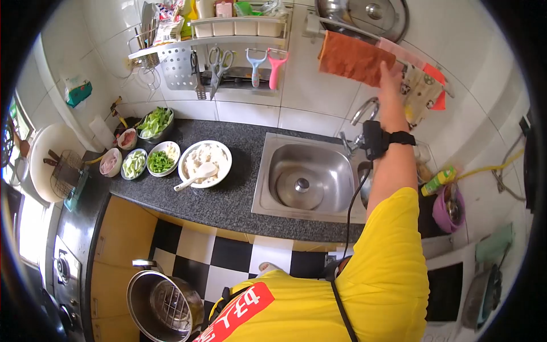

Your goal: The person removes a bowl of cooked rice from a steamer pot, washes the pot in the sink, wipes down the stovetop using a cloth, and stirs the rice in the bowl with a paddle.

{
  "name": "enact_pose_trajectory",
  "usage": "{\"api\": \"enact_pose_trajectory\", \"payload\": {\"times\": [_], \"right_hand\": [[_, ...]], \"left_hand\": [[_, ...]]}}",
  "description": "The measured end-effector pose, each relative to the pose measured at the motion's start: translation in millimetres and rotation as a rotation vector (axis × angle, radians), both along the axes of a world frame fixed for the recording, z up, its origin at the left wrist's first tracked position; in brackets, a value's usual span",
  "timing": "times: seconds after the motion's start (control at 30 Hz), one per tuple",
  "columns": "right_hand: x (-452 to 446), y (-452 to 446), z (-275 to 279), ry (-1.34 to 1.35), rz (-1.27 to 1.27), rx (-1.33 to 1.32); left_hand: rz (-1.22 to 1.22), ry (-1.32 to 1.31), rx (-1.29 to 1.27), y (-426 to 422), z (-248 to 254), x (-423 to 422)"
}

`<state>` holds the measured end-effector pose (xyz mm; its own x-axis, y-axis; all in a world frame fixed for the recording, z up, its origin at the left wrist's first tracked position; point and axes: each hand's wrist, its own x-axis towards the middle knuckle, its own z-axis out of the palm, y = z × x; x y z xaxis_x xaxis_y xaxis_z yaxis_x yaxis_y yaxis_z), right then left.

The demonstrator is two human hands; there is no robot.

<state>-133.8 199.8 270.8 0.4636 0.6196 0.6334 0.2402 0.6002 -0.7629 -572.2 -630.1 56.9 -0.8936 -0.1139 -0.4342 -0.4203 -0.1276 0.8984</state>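
My right hand is raised to the wall rail above the sink, its fingers closed on the right end of an orange-brown cloth. The cloth hangs over the rail, beside a patterned cloth. Below my forearm are the faucet and the steel sink. My left hand is out of view. A deep steel pot with a wire rack inside is at the lower left, close to my body; what supports it is hidden.
On the dark counter stand a white bowl with a spoon and several smaller bowls of chopped food. Scissors and peelers hang on the wall. A stove is at the left, a purple basket at the right.
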Motion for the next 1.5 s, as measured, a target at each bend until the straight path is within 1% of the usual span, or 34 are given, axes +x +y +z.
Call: {"api": "enact_pose_trajectory", "payload": {"times": [0.03,0.1,0.13,0.2,0.23,0.27,0.3,0.33,0.37,0.4,0.47,0.5,0.53,0.57,0.6,0.67,0.73,0.77,0.8,0.83,0.87,0.93,0.97,1.0,1.07,1.13,1.17,1.2,1.23,1.33,1.4,1.47,1.5], "right_hand": [[11,18,0,-0.058,-0.065,0.051],[22,18,8,-0.113,0.116,0.154],[27,12,18,-0.294,-0.072,0.037],[-25,-39,31,-0.207,0.151,0.121],[-13,-27,36,-0.432,-0.036,-0.026],[0,-17,43,-0.665,-0.223,-0.160],[9,-10,41,-0.803,-0.321,-0.180],[13,-10,37,-0.857,-0.361,-0.112],[14,-12,33,-0.880,-0.390,-0.024],[12,-17,28,-0.885,-0.420,0.074],[-14,-36,19,-0.826,-0.368,0.268],[-39,-55,14,-0.769,-0.261,0.320],[-71,-91,14,-0.701,-0.181,0.382],[-119,-138,13,-0.599,-0.007,0.388],[-164,-184,14,-0.499,0.164,0.380],[-244,-263,6,-0.277,0.540,0.270],[-301,-303,-11,-0.059,0.904,0.141],[-326,-316,-22,0.064,1.058,0.083],[-348,-332,-35,0.314,1.337,-0.037],[-376,-347,-41,0.405,1.816,-0.033],[-413,-367,-48,0.462,2.036,-0.045],[-487,-408,-61,0.540,2.459,-0.162],[-523,-430,-68,0.585,2.583,-0.262],[-556,-454,-76,0.630,2.646,-0.361],[-620,-501,-91,0.679,2.628,-0.540],[-680,-545,-108,0.704,2.587,-0.673],[-708,-565,-117,0.700,2.573,-0.729],[-737,-583,-125,0.694,2.565,-0.772],[-766,-600,-133,0.682,2.561,-0.817],[-857,-646,-158,0.629,2.563,-0.914],[-917,-671,-173,0.570,2.565,-0.957],[-977,-694,-184,0.504,2.560,-0.984],[-1003,-708,-192,0.433,2.546,-0.993]], "left_hand": [[0.014,-0.003,0.010,1,-6,5],[0.047,-0.016,0.037,-1,-19,14],[0.059,-0.024,0.058,-7,-29,19],[0.119,-0.038,0.113,-14,-40,32],[0.151,-0.033,0.158,-9,-39,38],[0.242,-0.066,0.073,-3,-33,44],[0.248,-0.028,0.119,-2,-33,47],[0.277,-0.016,0.103,-9,-41,44],[0.275,-0.024,0.150,-27,-61,41],[0.257,0.030,0.289,-20,-52,42],[0.326,0.007,0.239,0,-20,43],[0.313,0.028,0.252,-4,-19,38],[0.258,0.048,0.302,-23,-36,31],[0.288,0.043,0.229,-20,-23,25],[0.271,0.061,0.246,-34,-25,18],[0.299,0.043,0.212,-54,-21,5],[0.307,0.048,0.158,-71,-6,-11],[0.271,0.071,0.165,-91,-12,-18],[0.280,0.068,0.180,-107,-12,-27],[0.277,0.056,0.168,-123,-9,-35],[0.274,0.049,0.156,-138,-7,-45],[0.315,0.054,0.173,-159,2,-61],[0.348,0.057,0.201,-169,5,-68],[0.357,0.050,0.197,-180,5,-76],[0.375,0.098,0.313,-203,4,-91],[0.411,0.102,0.313,-220,2,-109],[0.461,0.078,0.269,-223,7,-114],[0.512,0.050,0.224,-226,8,-123],[0.536,0.081,0.253,-233,5,-131],[0.639,0.077,0.209,-242,11,-164],[0.667,0.090,0.245,-243,18,-182],[0.741,0.119,0.181,-245,26,-200],[0.878,0.121,0.188,-242,30,-209]]}}
